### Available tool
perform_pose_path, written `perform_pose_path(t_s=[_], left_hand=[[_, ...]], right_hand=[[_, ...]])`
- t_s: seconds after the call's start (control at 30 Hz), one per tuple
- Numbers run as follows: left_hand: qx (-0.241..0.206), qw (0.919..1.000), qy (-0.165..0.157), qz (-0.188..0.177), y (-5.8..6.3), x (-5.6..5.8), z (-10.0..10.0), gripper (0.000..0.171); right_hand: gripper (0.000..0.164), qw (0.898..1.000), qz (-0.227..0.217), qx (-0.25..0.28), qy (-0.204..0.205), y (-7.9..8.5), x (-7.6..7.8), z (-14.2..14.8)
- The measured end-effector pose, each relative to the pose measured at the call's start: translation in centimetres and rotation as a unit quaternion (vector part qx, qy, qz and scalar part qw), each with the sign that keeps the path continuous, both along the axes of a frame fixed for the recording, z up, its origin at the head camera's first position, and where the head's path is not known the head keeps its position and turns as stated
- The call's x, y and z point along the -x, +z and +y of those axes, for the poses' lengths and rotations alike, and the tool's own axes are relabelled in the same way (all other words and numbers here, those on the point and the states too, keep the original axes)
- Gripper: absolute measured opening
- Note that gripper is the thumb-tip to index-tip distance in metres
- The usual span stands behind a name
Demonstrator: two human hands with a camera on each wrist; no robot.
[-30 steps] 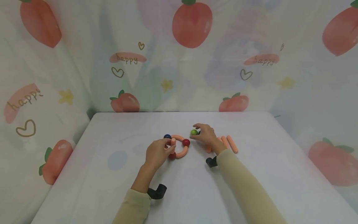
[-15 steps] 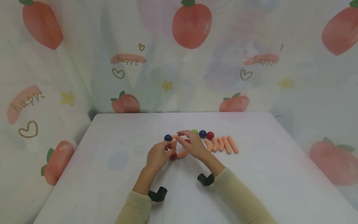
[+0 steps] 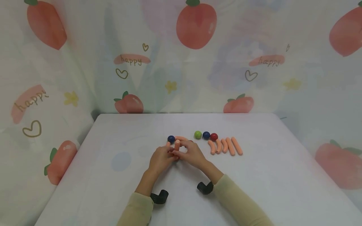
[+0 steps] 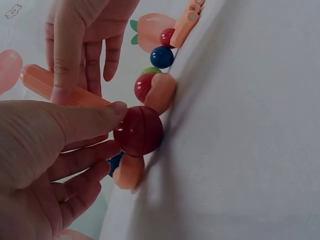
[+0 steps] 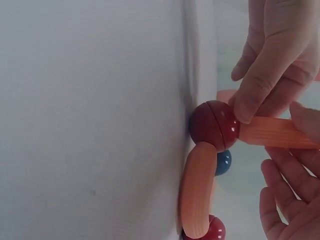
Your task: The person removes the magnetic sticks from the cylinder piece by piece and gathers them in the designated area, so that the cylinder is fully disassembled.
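A straight peach-coloured magnetic rod stands up from a red ball, which is part of a ring on the table. My left hand pinches at the joint, its thumb on the red ball's edge by the rod's foot. With thumb and fingers my right hand grips the rod higher up, close beside the left. A curved rod runs from that red ball to a second red ball. At the ring's far left sits a blue ball. The hands hide much of the ring in the head view.
Right of the ring, a green ball, a blue ball and a red ball lie in a row. Several peach rods, curved and straight, lie side by side there. Printed cloth walls the white table.
My right hand has come left from the loose balls, bringing nothing visible, and has taken hold of the upright rod. The left hand has stayed nearly in place.
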State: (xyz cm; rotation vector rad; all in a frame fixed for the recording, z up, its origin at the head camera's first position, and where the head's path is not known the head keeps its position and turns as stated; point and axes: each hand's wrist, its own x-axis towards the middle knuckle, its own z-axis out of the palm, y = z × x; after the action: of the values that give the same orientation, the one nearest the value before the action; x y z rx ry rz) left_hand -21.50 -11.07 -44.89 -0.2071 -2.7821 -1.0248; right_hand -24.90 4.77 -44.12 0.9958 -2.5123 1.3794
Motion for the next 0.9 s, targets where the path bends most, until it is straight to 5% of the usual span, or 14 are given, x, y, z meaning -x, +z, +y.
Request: perform_pose_path(t_s=[0.27, 0.6, 0.8, 0.9], left_hand=[[0.005, 0.9982, -0.034, 0.049, -1.1, 0.5, -0.2, 0.020], [0.015, 0.9988, -0.005, 0.046, -1.4, 0.6, 0.1, 0.014], [0.017, 0.9996, 0.022, 0.003, -0.9, 0.3, 0.7, 0.024], [0.022, 0.9987, 0.042, -0.016, -1.0, 0.1, 0.8, 0.027]], right_hand=[[0.015, 1.000, 0.017, -0.010, -0.013, -0.3, 0.0, -0.2], [0.010, 0.999, 0.049, -0.002, -0.012, 0.3, -0.4, -0.4], [0.011, 0.987, 0.082, 0.121, -0.071, 5.4, -0.3, -0.2], [0.021, 0.983, 0.107, 0.113, -0.096, 8.0, -0.1, 0.9]])
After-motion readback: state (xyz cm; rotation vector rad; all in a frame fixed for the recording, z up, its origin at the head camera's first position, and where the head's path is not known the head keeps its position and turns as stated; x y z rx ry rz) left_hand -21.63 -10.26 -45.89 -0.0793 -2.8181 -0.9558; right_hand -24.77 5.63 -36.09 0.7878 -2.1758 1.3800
